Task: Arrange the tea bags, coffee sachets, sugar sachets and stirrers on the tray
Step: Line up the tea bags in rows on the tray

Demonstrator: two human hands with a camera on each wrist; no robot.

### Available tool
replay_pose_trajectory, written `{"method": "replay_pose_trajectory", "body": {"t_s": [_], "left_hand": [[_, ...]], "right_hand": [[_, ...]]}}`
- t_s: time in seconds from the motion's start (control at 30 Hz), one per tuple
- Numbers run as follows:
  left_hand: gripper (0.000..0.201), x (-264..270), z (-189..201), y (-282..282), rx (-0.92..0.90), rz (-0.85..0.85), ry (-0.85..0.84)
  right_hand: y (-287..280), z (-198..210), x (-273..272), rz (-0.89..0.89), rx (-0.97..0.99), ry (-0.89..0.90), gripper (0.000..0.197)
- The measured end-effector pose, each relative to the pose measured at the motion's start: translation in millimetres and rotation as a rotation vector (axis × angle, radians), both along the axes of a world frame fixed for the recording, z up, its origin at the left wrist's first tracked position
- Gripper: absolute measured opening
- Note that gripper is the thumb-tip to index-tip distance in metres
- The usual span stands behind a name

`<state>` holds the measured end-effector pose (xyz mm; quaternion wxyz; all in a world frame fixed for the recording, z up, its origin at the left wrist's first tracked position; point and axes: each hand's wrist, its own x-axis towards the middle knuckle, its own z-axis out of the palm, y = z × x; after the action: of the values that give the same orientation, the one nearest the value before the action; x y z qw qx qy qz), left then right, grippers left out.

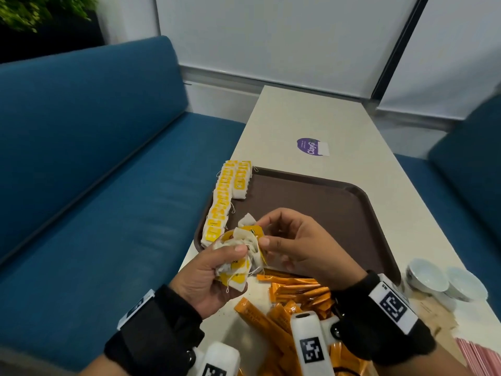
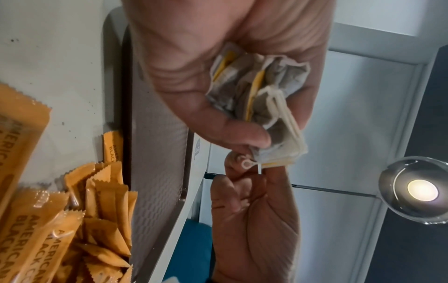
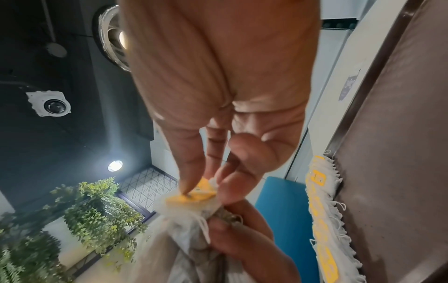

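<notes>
Orange coffee sachets (image 1: pixel 295 294) lie nearest me, under my wrists. Above them my left hand (image 1: pixel 206 278) clutches a bunch of tea bags (image 1: pixel 241 256); my right hand (image 1: pixel 295 245) pinches one yellow tag (image 3: pixel 194 195) at its top. Both rows of tea bags (image 1: pixel 225 202) run away from me along the tray (image 1: pixel 339 213), ahead-left, closer to my left hand.

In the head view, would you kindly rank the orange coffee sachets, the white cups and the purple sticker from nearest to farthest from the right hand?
Measured from the right hand:
1. Orange coffee sachets, on the table just below it, toward the person.
2. White cups, off to its right, beside the tray.
3. Purple sticker, on the table beyond the tray's far edge.
</notes>
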<state>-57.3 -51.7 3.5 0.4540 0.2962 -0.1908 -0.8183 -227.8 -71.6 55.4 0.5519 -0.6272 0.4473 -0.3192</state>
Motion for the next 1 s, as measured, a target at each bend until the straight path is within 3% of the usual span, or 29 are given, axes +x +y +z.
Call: {"method": "replay_pose_trajectory", "body": {"t_s": [0.13,0.27,0.47,0.57,0.67,0.8,0.87,1.0], "left_hand": [[0.060,-0.5,3.1,4.3,-0.033,-0.042,-0.007],[0.058,-1.0,6.2,4.9,-0.056,-0.020,0.011],[0.054,0.1,6.3,2.0,-0.070,0.007,-0.047],[0.037,0.2,8.5,2.1,-0.053,0.044,-0.093],[0.051,1.1,4.7,0.1,-0.105,0.012,-0.169],[0.060,-3.5,5.7,-0.5,-0.151,-0.031,-0.210],[0.066,-6.0,7.2,-0.7,-0.162,-0.051,-0.186],[0.066,-5.9,7.2,0.3,-0.191,-0.092,-0.194]], "right_hand": [[0.1,-4.6,3.2,-0.077,-0.050,0.012,0.003],[-3.5,-8.5,0.5,-0.191,0.044,-0.056,0.009],[-1.6,-9.0,-1.8,-0.188,0.116,-0.160,0.006],[-1.4,-6.5,-7.1,-0.238,-0.026,-0.001,0.004],[-1.3,0.4,-13.7,-0.267,-0.159,0.125,0.006],[6.3,5.9,-12.7,-0.206,0.051,-0.145,0.005],[9.7,4.2,-11.1,-0.146,0.140,-0.239,0.016],[12.7,1.2,-14.5,-0.027,0.129,-0.157,0.037]]}}
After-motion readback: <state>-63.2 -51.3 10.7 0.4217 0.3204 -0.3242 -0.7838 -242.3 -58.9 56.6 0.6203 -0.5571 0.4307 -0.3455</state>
